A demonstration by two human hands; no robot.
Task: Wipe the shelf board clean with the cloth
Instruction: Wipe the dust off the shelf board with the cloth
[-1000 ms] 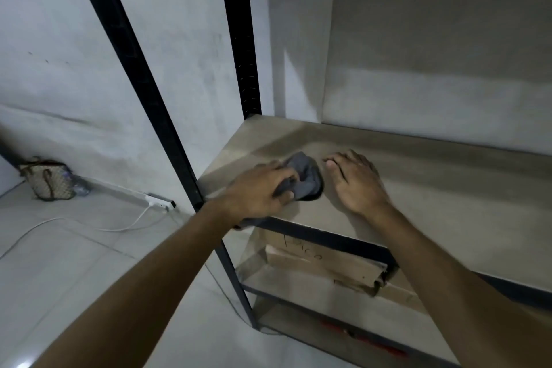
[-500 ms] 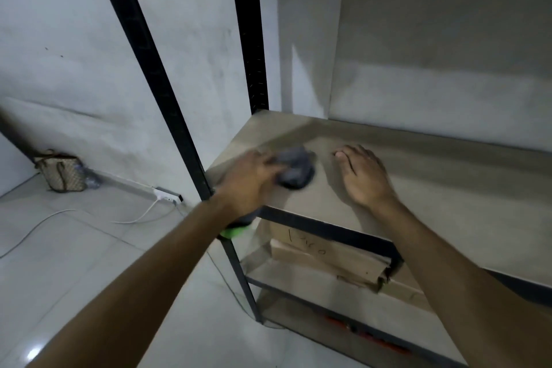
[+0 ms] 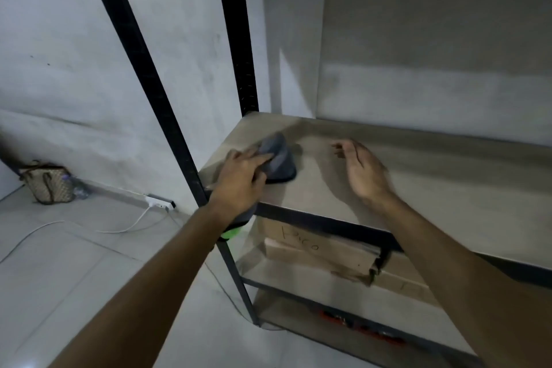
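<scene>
A bunched grey cloth (image 3: pixel 279 158) lies on the pale shelf board (image 3: pixel 433 188) near its left front corner. My left hand (image 3: pixel 242 179) grips the cloth from the near side, fingers curled over it; part of the cloth hangs below my wrist, with a green bit showing. My right hand (image 3: pixel 363 172) hovers just above the board to the right of the cloth, fingers relaxed and slightly raised, touching nothing that I can see.
Black metal uprights (image 3: pixel 149 89) and a black front rail (image 3: pixel 328 222) frame the board; another shelf sits close overhead. Cardboard pieces (image 3: pixel 322 251) lie on the shelf below. On the floor at left are a handbag (image 3: pixel 49 184), a power strip (image 3: pixel 159 202) and a white cable.
My left hand pushed the cloth farther back and left along the board. My right hand lifted off the board, where it lay flat before.
</scene>
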